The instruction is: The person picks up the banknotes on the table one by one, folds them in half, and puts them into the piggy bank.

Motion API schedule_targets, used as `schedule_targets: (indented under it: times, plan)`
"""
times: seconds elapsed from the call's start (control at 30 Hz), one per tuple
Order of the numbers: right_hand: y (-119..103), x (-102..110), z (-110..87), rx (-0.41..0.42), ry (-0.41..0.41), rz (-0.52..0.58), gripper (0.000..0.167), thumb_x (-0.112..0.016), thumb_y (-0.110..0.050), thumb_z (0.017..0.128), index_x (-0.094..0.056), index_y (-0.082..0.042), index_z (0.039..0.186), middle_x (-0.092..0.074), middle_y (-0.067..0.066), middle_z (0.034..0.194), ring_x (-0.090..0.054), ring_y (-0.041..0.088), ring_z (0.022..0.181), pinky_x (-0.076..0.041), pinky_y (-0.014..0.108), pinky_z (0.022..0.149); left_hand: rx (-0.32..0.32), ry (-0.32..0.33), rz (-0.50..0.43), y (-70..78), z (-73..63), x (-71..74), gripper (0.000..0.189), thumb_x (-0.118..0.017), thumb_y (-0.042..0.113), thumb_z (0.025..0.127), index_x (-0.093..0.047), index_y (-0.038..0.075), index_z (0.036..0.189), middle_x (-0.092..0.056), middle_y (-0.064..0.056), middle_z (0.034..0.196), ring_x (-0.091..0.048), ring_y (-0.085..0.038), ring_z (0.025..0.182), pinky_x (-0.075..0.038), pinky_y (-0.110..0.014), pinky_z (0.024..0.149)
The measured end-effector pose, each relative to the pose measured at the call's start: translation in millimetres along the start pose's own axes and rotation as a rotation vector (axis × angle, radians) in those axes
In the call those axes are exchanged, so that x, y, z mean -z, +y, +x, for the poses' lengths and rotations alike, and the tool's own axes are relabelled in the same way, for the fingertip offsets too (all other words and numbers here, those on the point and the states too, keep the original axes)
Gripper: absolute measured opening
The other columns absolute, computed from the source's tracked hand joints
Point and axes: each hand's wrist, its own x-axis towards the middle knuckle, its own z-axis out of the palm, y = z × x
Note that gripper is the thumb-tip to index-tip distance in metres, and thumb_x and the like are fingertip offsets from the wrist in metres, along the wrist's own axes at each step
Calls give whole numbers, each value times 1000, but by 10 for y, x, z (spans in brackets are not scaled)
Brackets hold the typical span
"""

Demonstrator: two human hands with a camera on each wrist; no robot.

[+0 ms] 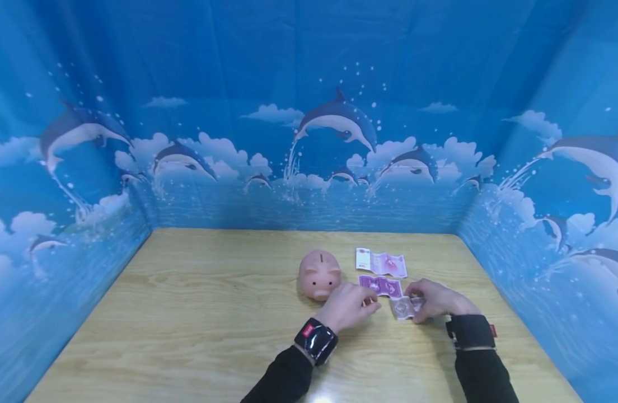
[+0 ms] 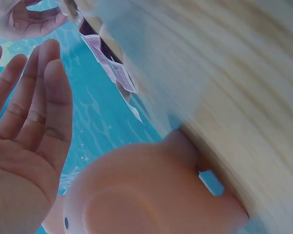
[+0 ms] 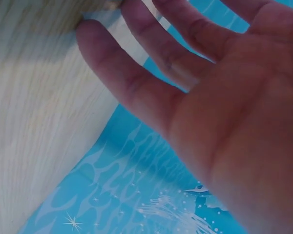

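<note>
The right hand (image 1: 437, 299) is at the right end of a greyish-brown banknote (image 1: 402, 308) on the table, pinching it between thumb and fingers. In the right wrist view the fingertips (image 3: 95, 36) reach down to the wood, and only a sliver of the note shows. The left hand (image 1: 348, 307) hovers left of that note with loosely bent fingers (image 2: 56, 92), holding nothing. Just behind the left hand stands a pink piggy bank (image 1: 319, 274) with a slot on top. A purple banknote (image 1: 381, 286) and a pale pink banknote (image 1: 382, 262) lie creased farther back.
The wood-grain table (image 1: 188, 313) extends widely to the left of the piggy bank. Blue curtains (image 1: 228, 101) printed with dolphins enclose its back and both sides.
</note>
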Motion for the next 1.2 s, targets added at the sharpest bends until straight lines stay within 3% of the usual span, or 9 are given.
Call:
schedule_targets:
  times: [0.2,0.33,0.47,0.57,0.7,0.77,1.03,1.2]
  plan:
    - [-47,50,-12,-145,-27,70,47,-86,-16,67,-65,-7,109,-66,14,112,-60,33,106,-51,53,92,2,34,-14,39,15,-30,14,-65,34,93,-74,23,94,-70,13,81,-53,6,64,-42,-7,59]
    - [-100,73,-10,-152,-10,119,50,-84,-19,73,-64,-6,117,-66,15,118,-59,35,113,-49,55,97,15,59,-50,63,9,-45,14,-65,32,94,-74,22,98,-71,12,82,-54,6,64,-43,-7,59]
    - [-169,104,-1,-58,40,140,50,-82,-19,75,-64,-4,119,-67,15,118,-60,35,113,-47,58,99,19,114,-90,90,-3,-50,15,-64,30,95,-73,22,103,-72,9,91,-61,0,73,-47,-10,66]
    - [-219,124,23,25,102,122,50,-81,-21,77,-63,-4,120,-68,15,117,-61,35,111,-48,57,98,-4,186,-92,113,-7,-41,17,-64,28,95,-72,20,107,-73,5,105,-66,-7,93,-53,-17,80]
    - [-294,124,46,63,201,106,58,-80,-31,80,-61,-2,127,-66,19,123,-61,36,114,-53,52,94,-36,276,-62,131,-13,-28,22,-65,27,94,-71,16,112,-70,0,117,-63,-13,109,-53,-25,94]
    - [-335,117,61,73,241,117,64,-79,-35,81,-58,-2,132,-63,20,127,-60,37,115,-55,51,91,-20,295,-63,129,-19,-23,25,-65,28,94,-69,16,115,-69,-1,119,-63,-14,109,-53,-26,94]
    - [-492,72,138,201,413,84,63,-80,-30,81,-59,0,131,-68,16,119,-66,28,101,-58,47,84,95,301,-181,126,2,-6,41,-51,42,100,-60,19,133,-66,-2,126,-61,-17,115,-51,-34,99]
    - [-588,8,180,279,490,37,56,-82,-18,78,-63,2,127,-68,18,119,-67,26,96,-59,43,80,149,260,-349,130,20,5,44,-45,43,102,-55,19,138,-68,-3,124,-64,-16,108,-54,-31,91]
